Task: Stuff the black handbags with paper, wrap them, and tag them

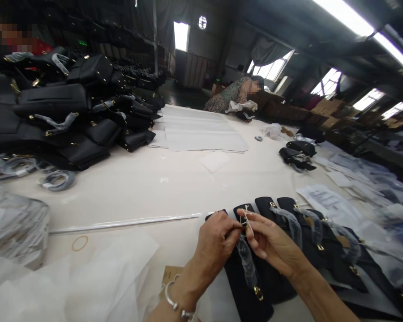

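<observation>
Both hands work close together over a row of black handbags at the lower right. My right hand (270, 239) has its fingers closed on a thin white string (247, 220). Beside it my left hand (216, 237) pinches with thumb and forefinger at the same string, near the metal fitting of the nearest black handbag (237, 277). The handle of that bag (246, 261) is wrapped in clear plastic and ends in a gold-coloured clasp (258, 293). My fingers hide where the string meets the bag. A brown card tag (171, 273) lies partly behind my left wrist.
Black bags (53, 100) are piled at the left, with coiled wrapped straps (57, 180) before them. White sheets (201, 129) lie mid-table, and a rubber band (79, 243) at the front left. Plastic bags (386, 214) cover the right side. Another person (235, 94) bends over the far end.
</observation>
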Tool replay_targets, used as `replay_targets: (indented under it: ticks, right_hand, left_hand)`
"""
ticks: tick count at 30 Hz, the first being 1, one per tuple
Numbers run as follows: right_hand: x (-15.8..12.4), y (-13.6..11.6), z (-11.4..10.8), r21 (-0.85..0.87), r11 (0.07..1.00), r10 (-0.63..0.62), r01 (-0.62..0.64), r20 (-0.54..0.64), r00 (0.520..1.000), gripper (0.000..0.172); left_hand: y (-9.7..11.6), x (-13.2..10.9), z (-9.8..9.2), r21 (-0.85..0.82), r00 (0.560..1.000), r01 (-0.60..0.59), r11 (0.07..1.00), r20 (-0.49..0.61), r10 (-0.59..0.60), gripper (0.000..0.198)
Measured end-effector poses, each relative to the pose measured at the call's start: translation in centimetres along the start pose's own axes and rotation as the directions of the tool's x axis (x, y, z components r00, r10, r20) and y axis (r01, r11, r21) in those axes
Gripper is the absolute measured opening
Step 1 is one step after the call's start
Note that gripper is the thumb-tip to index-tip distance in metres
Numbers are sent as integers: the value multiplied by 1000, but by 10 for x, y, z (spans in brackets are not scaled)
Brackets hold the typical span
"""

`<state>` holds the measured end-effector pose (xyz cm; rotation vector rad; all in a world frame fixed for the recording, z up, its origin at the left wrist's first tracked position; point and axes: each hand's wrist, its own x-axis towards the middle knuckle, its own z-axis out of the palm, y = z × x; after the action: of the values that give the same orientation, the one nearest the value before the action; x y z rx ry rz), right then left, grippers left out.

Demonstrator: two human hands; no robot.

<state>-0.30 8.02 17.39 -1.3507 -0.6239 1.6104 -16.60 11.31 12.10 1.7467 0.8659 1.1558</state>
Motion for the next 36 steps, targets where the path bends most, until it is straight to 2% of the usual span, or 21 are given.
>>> replay_targets:
  ticks: [2, 4, 6, 9, 11, 13, 15, 16, 17, 19, 21, 24, 26, 27, 29, 31, 34, 36]
  right_hand:
    - [0, -1, -2, -135, 990, -28, 25, -16, 999, 50]
    - [-1, -3, -7, -295, 954, -73, 58, -41, 996, 55]
    - [-4, -6, -12, -459, 884, -136, 93, -62, 989, 59]
    - [-7, -14, -15, -673, 728, -216, 133, -41, 976, 57]
    - [-8, -19, -13, -811, 558, -267, 173, 22, 963, 49]
    - [-8, -25, -11, -927, 287, -353, 243, 133, 926, 37]
    - [-7, -29, -10, -957, 8, -420, 290, 260, 870, 28]
    - [-5, -31, -9, -950, -84, -427, 300, 306, 851, 28]
    - [-4, -33, -9, -942, -134, -425, 307, 335, 841, 28]
    - [0, -35, -7, -939, -150, -422, 310, 344, 839, 29]
    - [3, -36, -4, -946, -114, -438, 303, 322, 840, 24]
    - [7, -38, 4, -934, -55, -391, 352, 345, 853, 13]
    - [9, -36, 9, -911, -33, -346, 410, 395, 851, 11]
    - [10, -35, 11, -900, -31, -340, 435, 419, 842, 11]
    - [12, -32, 14, -880, -46, -349, 474, 458, 817, 14]
    - [12, -30, 16, -868, -61, -356, 492, 480, 802, 15]
    - [13, -35, 17, -915, 10, -371, 403, 371, 851, 13]
    - [17, -42, 16, -950, 101, -379, 295, 237, 894, 13]
  left_hand:
    - [4, 5, 1, 90, 1000, -8, 996, 30, 5, 17]
    - [4, 8, 0, 106, 998, 10, 994, 57, -16, 19]
    - [4, 11, 0, 90, 996, 24, 996, 86, -31, 19]
    - [6, 15, 2, 46, 991, 41, 998, 124, -46, 19]
    - [8, 16, 5, 21, 988, 28, 999, 151, -31, 21]
    - [10, 17, 8, -16, 982, 3, 1000, 187, 0, 24]
    - [11, 17, 10, -85, 976, -5, 996, 216, 23, 23]
    - [10, 16, 10, -128, 975, 2, 992, 222, 26, 21]
    - [9, 15, 10, -168, 974, 16, 986, 225, 23, 19]
    - [7, 11, 8, -228, 976, 68, 971, 215, -18, 20]
    - [3, 4, 5, -297, 968, 172, 939, 226, -106, 28]
    - [-1, -7, 2, -447, 926, 361, 818, 274, -259, 38]
    - [-2, -10, 2, -554, 905, 424, 716, 269, -328, 29]
    - [-3, -11, 3, -597, 898, 436, 673, 243, -366, 25]
    - [-4, -8, 5, -653, 874, 440, 617, 151, -463, 31]
    - [-6, -5, 6, -674, 825, 440, 594, 42, -563, 33]
    - [-13, -4, 6, -688, 771, 439, 578, -42, -636, 30]
    - [-21, -9, 5, -631, 768, 466, 620, -59, -638, 27]
